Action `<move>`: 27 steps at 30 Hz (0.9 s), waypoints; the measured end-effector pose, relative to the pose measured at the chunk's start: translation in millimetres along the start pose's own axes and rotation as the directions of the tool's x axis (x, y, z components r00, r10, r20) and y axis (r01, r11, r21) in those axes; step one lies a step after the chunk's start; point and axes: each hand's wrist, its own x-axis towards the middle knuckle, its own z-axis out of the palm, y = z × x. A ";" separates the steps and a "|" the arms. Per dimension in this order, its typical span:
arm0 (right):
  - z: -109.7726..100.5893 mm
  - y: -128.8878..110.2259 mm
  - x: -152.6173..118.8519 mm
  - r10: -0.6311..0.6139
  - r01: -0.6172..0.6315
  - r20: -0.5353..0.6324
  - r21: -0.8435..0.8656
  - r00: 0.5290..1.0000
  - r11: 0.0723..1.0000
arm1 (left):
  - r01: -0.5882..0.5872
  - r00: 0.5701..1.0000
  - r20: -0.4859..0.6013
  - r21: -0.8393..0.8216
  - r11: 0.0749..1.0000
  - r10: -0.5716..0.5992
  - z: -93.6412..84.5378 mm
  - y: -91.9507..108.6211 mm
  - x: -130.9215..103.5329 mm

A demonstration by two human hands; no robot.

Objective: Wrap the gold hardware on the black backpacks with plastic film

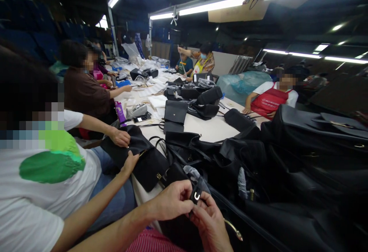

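1. The person's left hand (pixel 175 200) has its fingers curled and the thumb brought up against them, with almost no gap, gripping a narrow, black, leather-look strap end (pixel 195 189) from the left side.
2. The right hand (pixel 211 219) has thumb and fingertips drawn together in a pinch at the strap end's lower right; its palm is partly turned to view.
3. The strap end is held up off the near end of the table (pixel 201 127), beside heaped bags. A bright, silvery, U-shaped metal piece (pixel 197 195) on it shows between both hands' fingertips.
4. Below the hands lies a red-and-pale striped cloth (pixel 155 241); right of them is a curved, gold-coloured metal piece (pixel 234 229).
5. A large heap of soft black leather-look bags (pixel 299 171) covers the table's near right corner.
6. Near the table's left edge, a co-worker in a white shirt with a green print (pixel 51 166) has both hands on a black flap bag (pixel 149 167).
7. Farther along that edge lie a dark flat phone (pixel 142 118) and a shiny purple packet (pixel 119 111).
8. At the right edge sits a person in a red apron (pixel 270 100).
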 end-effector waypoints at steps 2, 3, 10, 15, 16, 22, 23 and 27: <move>-1.7 4.3 2.3 -0.045 0.043 -0.042 -0.045 0.998 0.998 | 0.032 0.999 0.022 -0.062 0.998 -0.031 0.1 -1.1 -1.6; -2.6 5.9 3.6 -0.077 0.072 -0.065 -0.068 0.995 0.995 | 0.039 0.999 0.021 -0.060 0.997 -0.038 0.2 -1.6 -2.7; -14.2 6.9 8.9 -0.052 0.034 -0.108 -0.158 0.993 0.987 | -0.051 0.977 -0.195 0.185 0.981 0.087 8.3 -6.5 -5.6; -17.3 10.6 3.3 -0.038 0.036 -0.072 -0.023 0.997 0.999 | 0.076 0.991 -0.083 -0.269 0.960 -0.102 11.9 -15.3 2.5; -16.8 12.0 2.7 -0.059 0.058 -0.057 -0.027 0.997 0.998 | 0.111 0.988 -0.061 -0.354 0.929 -0.142 13.1 -17.0 3.6; -16.3 14.7 5.1 -0.099 0.091 -0.073 -0.114 0.992 0.989 | 0.199 0.961 -0.011 -0.670 0.715 -0.278 20.9 -23.3 5.3; -17.3 14.3 5.5 -0.075 0.066 -0.071 -0.118 0.995 0.991 | 0.213 0.959 0.013 -0.694 0.688 -0.284 21.0 -24.2 5.3; -22.7 14.4 6.1 -0.049 0.035 -0.096 -0.140 0.994 0.990 | 0.246 0.951 0.047 -0.711 0.658 -0.306 21.9 -29.1 4.9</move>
